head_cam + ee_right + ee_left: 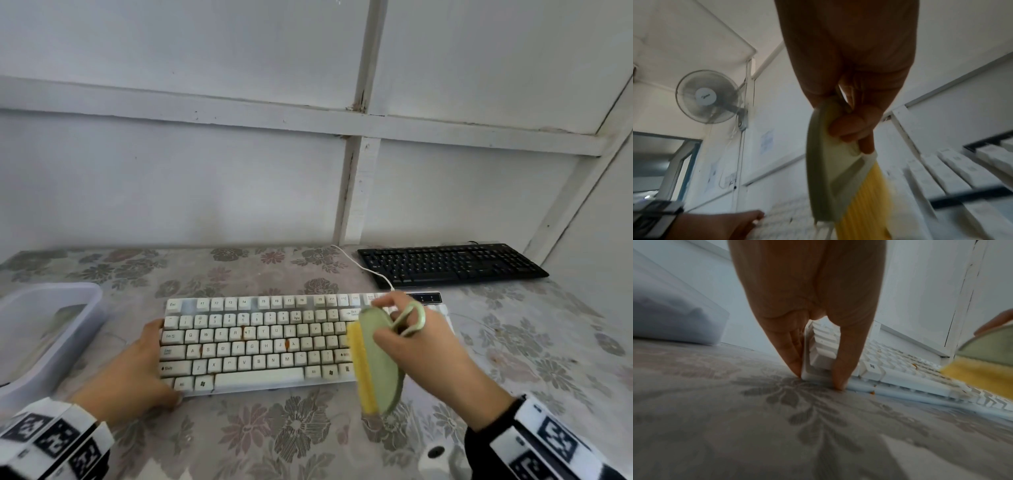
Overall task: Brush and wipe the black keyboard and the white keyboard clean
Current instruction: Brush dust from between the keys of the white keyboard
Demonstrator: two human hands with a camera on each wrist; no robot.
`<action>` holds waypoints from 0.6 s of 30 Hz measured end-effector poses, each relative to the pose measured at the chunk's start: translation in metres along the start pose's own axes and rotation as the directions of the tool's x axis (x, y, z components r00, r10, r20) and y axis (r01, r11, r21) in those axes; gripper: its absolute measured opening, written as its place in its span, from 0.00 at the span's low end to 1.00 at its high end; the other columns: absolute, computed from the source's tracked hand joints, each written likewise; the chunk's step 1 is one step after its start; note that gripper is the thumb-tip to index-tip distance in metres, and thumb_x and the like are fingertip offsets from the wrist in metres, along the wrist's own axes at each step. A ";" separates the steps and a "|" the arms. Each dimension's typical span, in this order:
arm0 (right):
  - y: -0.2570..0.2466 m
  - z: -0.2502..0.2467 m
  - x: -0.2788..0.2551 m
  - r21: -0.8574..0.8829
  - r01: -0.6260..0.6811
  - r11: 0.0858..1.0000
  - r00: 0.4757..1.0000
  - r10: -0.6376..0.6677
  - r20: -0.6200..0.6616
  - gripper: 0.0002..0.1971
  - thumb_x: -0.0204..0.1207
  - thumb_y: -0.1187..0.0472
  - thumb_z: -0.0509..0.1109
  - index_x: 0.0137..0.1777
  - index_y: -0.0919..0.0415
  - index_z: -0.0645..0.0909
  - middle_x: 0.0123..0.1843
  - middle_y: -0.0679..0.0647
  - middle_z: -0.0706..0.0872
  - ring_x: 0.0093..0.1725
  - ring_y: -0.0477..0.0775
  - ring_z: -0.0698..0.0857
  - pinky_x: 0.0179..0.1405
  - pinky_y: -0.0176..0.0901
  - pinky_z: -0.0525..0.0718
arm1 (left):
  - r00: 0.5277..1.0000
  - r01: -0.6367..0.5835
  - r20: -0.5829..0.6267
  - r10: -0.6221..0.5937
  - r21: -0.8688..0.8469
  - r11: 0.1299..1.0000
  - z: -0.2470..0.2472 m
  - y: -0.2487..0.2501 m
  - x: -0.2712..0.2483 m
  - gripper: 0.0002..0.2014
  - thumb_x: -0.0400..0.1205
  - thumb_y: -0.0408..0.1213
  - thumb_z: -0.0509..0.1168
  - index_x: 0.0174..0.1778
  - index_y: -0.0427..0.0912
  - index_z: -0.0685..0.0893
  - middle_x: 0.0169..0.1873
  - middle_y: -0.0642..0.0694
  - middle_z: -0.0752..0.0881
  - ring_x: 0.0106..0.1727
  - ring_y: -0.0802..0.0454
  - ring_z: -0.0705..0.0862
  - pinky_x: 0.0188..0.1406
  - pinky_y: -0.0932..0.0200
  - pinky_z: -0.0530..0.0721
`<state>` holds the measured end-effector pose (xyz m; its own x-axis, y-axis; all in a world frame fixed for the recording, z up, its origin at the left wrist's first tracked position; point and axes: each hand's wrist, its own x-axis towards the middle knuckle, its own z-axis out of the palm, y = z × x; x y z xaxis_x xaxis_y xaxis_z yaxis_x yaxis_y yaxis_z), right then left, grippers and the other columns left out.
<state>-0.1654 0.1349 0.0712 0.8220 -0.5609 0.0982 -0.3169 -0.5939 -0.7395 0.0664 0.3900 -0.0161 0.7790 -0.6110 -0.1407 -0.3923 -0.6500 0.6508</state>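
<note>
The white keyboard [260, 342] lies in front of me on the flowered tablecloth, with orange crumbs between several keys. My left hand [137, 370] holds its left end, thumb at the front edge and fingers [795, 356] along the side [807, 366]. My right hand [421, 349] grips a green brush [380, 363] with yellow bristles [361, 370] by its looped handle, above the keyboard's right part. In the right wrist view the brush [830, 170] hangs from the fingers, bristles [869, 203] down. The black keyboard [452, 265] lies at the back right.
A translucent plastic tub [44, 329] stands at the left of the table. The white keyboard's cable [363, 267] runs back past the black keyboard. A white panelled wall [239, 171] closes the back. A small white object [435, 454] sits at the near edge.
</note>
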 end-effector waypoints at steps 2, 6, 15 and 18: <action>-0.008 -0.004 0.011 0.024 0.045 0.999 0.994 -0.043 -0.097 0.14 0.74 0.68 0.64 0.54 0.47 0.78 0.32 0.53 0.83 0.20 0.42 0.72 0.15 0.31 0.70 | 1.000 0.005 -0.010 -0.006 -0.004 1.000 0.001 0.002 -0.001 0.50 0.57 0.32 0.79 0.73 0.47 0.58 0.51 0.61 0.76 0.51 0.63 0.79 0.42 0.68 0.78; -0.015 0.003 0.029 0.039 0.104 0.994 0.979 -0.095 -0.180 0.16 0.74 0.68 0.63 0.58 0.49 0.77 0.39 0.55 0.86 0.28 0.47 0.78 0.20 0.32 0.75 | 0.999 0.023 -0.028 -0.023 0.001 1.000 0.002 0.004 -0.001 0.49 0.59 0.30 0.78 0.72 0.47 0.58 0.48 0.61 0.76 0.47 0.64 0.78 0.38 0.72 0.75; 0.010 0.025 0.000 0.005 0.070 0.998 0.997 -0.070 -0.014 0.15 0.74 0.68 0.63 0.55 0.49 0.75 0.23 0.49 0.74 0.18 0.43 0.66 0.16 0.33 0.63 | 0.999 0.004 -0.036 -0.003 0.033 0.999 0.001 0.004 -0.003 0.49 0.59 0.34 0.79 0.73 0.47 0.59 0.48 0.64 0.74 0.47 0.65 0.78 0.37 0.73 0.75; 0.003 0.014 -0.004 -0.006 0.043 0.999 0.999 -0.043 0.022 0.13 0.74 0.67 0.63 0.52 0.48 0.76 0.28 0.52 0.78 0.19 0.42 0.68 0.16 0.32 0.65 | 1.000 -0.005 -0.029 0.006 0.034 0.999 0.001 0.000 0.000 0.51 0.56 0.36 0.79 0.74 0.48 0.59 0.50 0.62 0.74 0.51 0.63 0.79 0.39 0.71 0.77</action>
<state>-0.1629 0.1429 0.0594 0.8450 -0.5223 0.1152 -0.2841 -0.6207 -0.7307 0.0654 0.3897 -0.0167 0.7908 -0.6011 -0.1152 -0.4121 -0.6621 0.6259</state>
